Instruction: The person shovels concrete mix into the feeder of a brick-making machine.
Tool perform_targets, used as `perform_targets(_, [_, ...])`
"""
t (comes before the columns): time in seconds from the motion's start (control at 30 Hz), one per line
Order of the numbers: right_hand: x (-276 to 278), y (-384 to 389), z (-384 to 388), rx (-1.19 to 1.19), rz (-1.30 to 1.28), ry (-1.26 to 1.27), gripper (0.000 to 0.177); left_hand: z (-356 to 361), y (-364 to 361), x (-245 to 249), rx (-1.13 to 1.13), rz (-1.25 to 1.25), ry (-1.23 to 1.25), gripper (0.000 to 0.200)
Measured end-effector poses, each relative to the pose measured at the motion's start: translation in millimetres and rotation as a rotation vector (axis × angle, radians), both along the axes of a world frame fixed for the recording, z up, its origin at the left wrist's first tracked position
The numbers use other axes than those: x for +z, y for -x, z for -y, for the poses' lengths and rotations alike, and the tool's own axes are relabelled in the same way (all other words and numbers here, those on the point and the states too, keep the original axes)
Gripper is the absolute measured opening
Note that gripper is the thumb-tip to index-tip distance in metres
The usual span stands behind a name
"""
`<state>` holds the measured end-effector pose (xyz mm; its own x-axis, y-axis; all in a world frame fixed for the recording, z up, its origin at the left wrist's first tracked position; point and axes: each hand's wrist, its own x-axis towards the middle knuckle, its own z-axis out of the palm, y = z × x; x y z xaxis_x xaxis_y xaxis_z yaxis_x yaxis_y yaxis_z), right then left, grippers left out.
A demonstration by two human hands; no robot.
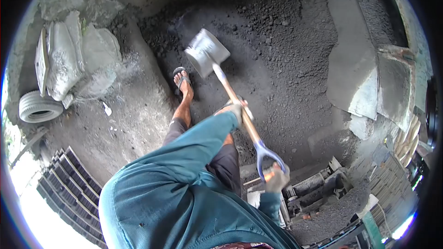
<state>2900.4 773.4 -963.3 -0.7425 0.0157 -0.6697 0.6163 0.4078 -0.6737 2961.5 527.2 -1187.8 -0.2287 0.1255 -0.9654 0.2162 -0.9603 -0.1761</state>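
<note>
A shovel (249, 127) with a wooden shaft, a blue D-shaped handle and a shiny square metal blade (205, 51) runs diagonally across the middle of the view. My left hand (238, 110), apparently gloved, is wrapped round the shaft about halfway along. At the handle end, my right hand (278, 177) is closed on the grip, also in what looks like a pale glove; it is a little smeared by motion. The blade is tilted and blurred, over dark loose material (277, 41) like soil or coal dust. I cannot make out any load on it.
My foot in a flip-flop (183, 80) stands left of the blade. Leaning sacks or slabs (64, 60) and a tyre (40, 107) lie at the left, with stacked dark slats (71, 193) below. Metal sheets (353, 64) line the right. Machinery (318, 186) stands beside my right hand.
</note>
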Motion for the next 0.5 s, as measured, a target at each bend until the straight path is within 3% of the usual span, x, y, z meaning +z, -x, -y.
perform_targets(0.07, [7.2,4.0,-108.6,0.153,-0.122,0.007,0.025,-81.0,4.7,9.6,-0.011,-0.066,-0.129,0.008])
perform_targets(0.1, [11.9,1.9,-142.2,-0.099,-0.056,0.047,0.02,-117.4,5.4,10.1,0.002,-0.097,-0.199,0.008])
perform_targets(0.17, [42.9,4.2,-140.8,-0.176,0.031,-0.261,0.01,-185.8,3.2,-4.2,-0.015,-0.044,-0.288,0.007])
perform_targets(0.23, [41.8,1.8,-146.5,-0.288,0.06,-0.332,0.009,-211.7,-4.5,-11.4,-0.011,0.006,-0.332,0.009])
perform_targets(0.3, [11.6,-9.1,-153.8,-0.192,0.049,-0.379,0.011,-188.7,-16.8,-13.4,-0.065,0.109,-0.278,0.007])
perform_targets(0.37, [-24.7,-22.8,-165.2,-0.113,0.074,-0.268,0.013,-165.9,-37.3,-34.9,-0.01,0.117,-0.212,0.008])
perform_targets(0.4, [-60.8,-37.7,-180.2,0.161,-0.065,-0.286,0.014,-143.8,-48.7,-38.1,0.006,0.161,-0.163,0.009])
perform_targets(0.43, [-77.3,-51.8,-167.0,0.236,-0.098,-0.233,0.017,-127.5,-68.3,-64.8,0.053,0.119,-0.175,0.012])
perform_targets(0.47, [-93.4,-65.9,-152.2,0.307,-0.132,-0.176,0.019,-97.8,-81.9,-57.3,0.023,0.202,0.061,0.011])
perform_targets(0.5, [-94.8,-84.6,-93.9,0.209,0.008,-0.061,0.02,-60.7,-103.0,-83.5,-0.034,0.236,0.021,0.008])
